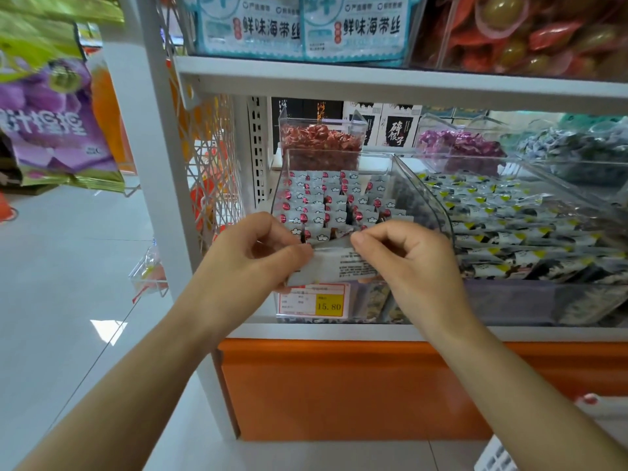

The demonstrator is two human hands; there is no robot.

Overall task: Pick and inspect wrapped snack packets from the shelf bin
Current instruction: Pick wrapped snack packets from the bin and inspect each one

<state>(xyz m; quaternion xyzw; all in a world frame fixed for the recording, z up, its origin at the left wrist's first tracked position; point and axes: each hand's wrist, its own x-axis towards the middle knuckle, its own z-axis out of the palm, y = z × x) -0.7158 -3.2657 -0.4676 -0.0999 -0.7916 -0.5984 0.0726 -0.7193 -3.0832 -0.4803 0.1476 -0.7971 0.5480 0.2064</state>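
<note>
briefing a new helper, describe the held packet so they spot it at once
On the white shelf, find the clear bin bearing the 15.80 price tag. In front, the left hand and right hand pinch one packet. Only it shows a plain white text side.

The left hand (pixel 248 253) and the right hand (pixel 407 256) are bare. The left forearm (pixel 136 368) and the right forearm (pixel 509 385) are slim and uncovered along all that shows, with bare wrists. The fingers (pixel 384 232) are slender. The right thumb's nail (pixel 357 238) is short and plain.
</note>
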